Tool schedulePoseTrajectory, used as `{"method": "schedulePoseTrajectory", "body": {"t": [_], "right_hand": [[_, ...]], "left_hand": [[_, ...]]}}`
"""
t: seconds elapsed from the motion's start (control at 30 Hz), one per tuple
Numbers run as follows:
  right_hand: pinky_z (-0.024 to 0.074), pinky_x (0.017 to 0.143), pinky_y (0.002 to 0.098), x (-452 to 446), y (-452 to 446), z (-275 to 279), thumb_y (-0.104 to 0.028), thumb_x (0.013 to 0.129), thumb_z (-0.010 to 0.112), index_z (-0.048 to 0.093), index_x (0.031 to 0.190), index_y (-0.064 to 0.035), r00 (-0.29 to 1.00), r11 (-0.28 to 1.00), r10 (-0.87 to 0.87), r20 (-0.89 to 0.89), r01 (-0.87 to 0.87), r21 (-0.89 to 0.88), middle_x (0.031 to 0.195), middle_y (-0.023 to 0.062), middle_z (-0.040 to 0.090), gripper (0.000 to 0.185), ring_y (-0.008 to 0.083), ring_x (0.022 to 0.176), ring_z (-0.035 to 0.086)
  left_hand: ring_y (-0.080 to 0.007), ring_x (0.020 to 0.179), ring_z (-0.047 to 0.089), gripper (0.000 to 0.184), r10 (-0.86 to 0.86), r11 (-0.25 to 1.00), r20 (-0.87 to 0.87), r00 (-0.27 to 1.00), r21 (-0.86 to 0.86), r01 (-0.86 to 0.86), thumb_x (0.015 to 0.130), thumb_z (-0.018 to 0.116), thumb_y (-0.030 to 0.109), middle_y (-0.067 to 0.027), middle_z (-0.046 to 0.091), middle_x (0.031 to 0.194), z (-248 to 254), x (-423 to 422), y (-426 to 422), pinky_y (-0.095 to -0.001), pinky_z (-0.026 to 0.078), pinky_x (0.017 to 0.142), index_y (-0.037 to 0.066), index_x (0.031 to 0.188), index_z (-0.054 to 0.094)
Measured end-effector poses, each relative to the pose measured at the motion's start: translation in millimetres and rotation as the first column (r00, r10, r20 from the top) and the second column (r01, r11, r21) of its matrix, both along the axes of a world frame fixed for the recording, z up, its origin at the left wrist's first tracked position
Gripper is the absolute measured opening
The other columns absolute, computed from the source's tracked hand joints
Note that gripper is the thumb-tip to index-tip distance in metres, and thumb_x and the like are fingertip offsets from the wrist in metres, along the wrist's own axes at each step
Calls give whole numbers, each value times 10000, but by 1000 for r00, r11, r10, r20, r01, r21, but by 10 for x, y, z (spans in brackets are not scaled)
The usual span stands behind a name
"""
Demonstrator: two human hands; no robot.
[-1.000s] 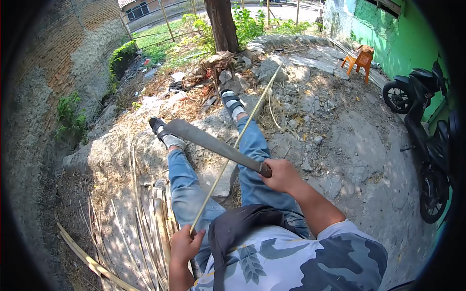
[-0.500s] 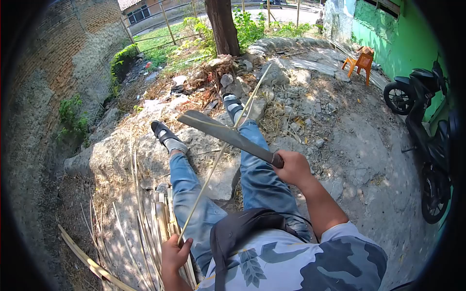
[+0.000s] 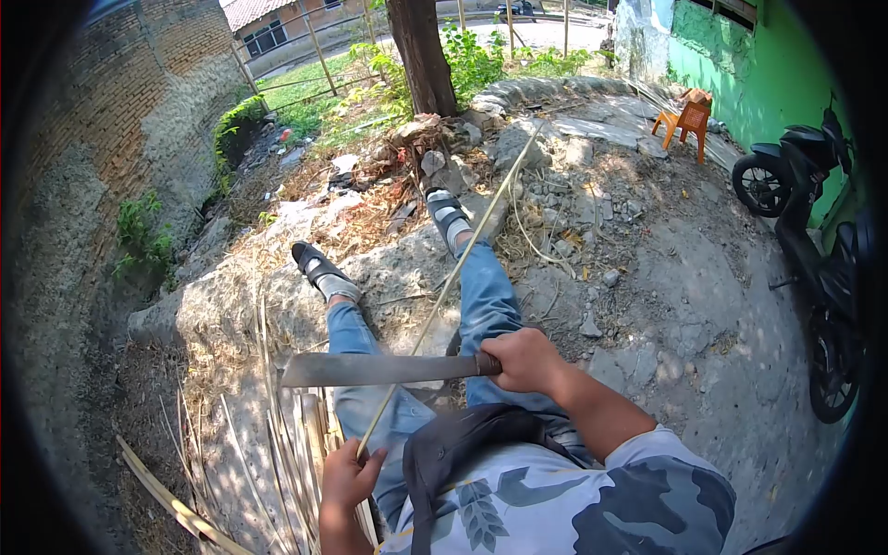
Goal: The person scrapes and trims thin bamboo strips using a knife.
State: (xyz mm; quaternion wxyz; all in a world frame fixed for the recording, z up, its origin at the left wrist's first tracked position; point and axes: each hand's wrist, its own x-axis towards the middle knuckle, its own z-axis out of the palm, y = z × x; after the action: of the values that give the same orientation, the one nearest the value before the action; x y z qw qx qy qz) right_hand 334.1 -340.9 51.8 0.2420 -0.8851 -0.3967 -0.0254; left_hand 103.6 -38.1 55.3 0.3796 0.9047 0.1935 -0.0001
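My right hand (image 3: 525, 361) is closed round the handle of a machete (image 3: 379, 371), whose broad grey blade points left across my lap. In my left hand (image 3: 348, 477) is the near end of a long, thin bamboo strip (image 3: 447, 289). The strip slants up and away between my legs, past my right foot. Blade and strip cross near my left knee; whether they touch I cannot tell. A thin curled shaving (image 3: 528, 237) shows to the right of the strip's far part.
Several bamboo strips (image 3: 310, 430) lie beside my left leg, with more at lower left (image 3: 171, 499). Rubble and dry litter surround my feet. A tree trunk (image 3: 421, 55) stands ahead; an orange chair (image 3: 692, 120) and a black motorbike (image 3: 800, 199) are at right.
The machete has come down along the strip towards my body, and its blade now lies nearly level. My left hand still grips the strip. The shaving has separated from the blade.
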Motion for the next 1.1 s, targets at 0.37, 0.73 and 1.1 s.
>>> {"method": "schedulePoseTrajectory", "body": {"t": [0.37, 0.73, 1.1], "right_hand": [[546, 665, 476, 192, -189, 91, -251, 803, 770, 685, 880, -83, 935, 927, -291, -203, 328, 180, 771, 158, 697, 204, 382, 766, 704], [529, 658, 499, 114, -231, -119, -189, 739, 746, 645, 856, -102, 987, 984, -160, -2, 160, 79, 771, 134, 683, 177, 395, 745, 686], [521, 662, 482, 2, -168, -100, -239, 835, 781, 668, 898, -71, 961, 962, -179, -209, 215, 166, 785, 180, 684, 212, 418, 745, 678]], "left_hand": [[-238, 508, 571, 419, 35, 999, -58, 998, 4, -35, 887, 822, 327, -126, 594, 580, -87, -124, -27, -378, 456, 523, 6, 750, 589], [-189, 500, 506, 395, -20, 1000, -55, 998, 11, 21, 885, 827, 280, -95, 561, 568, -75, -198, 204, -366, 418, 501, 14, 754, 566], [-120, 523, 423, 417, 23, 996, 38, 999, -87, -20, 894, 821, 235, -29, 470, 555, -196, -35, -139, -334, 359, 495, 33, 720, 500]]}}
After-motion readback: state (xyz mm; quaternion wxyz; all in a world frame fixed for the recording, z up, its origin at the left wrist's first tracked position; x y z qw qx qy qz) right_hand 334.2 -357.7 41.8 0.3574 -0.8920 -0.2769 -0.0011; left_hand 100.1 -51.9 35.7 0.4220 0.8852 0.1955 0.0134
